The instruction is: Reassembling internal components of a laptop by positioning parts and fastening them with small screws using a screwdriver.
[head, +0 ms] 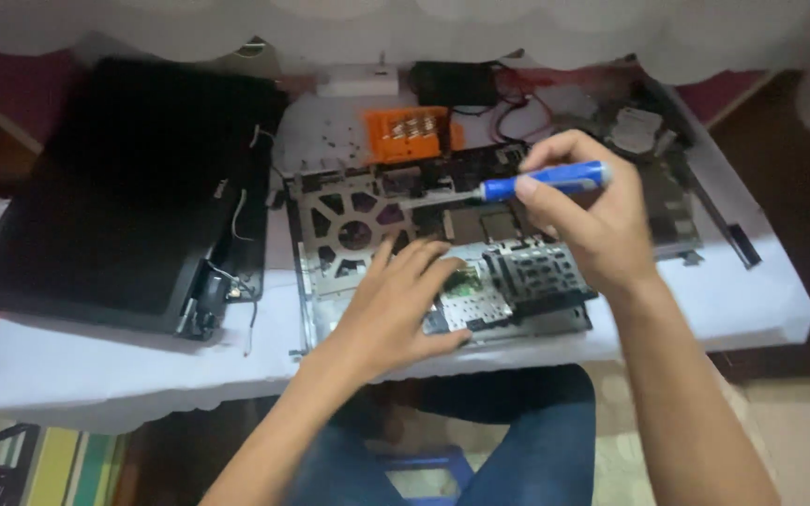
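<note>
My left hand (396, 305) lies flat, fingers spread, on the laptop chassis (442, 253). At two o'clock my right hand (592, 220) grips the blue screwdriver (517, 186); I'd keep its tip square

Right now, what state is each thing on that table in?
Laptop base: opened up, frame and boards bare.
Screen panel: detached, lying flat, cables loose.
Screwdriver: gripped in the right hand, tip on the base.
Left hand: flat on the base, holding nothing.
Orange tray: open, small parts inside.
</note>
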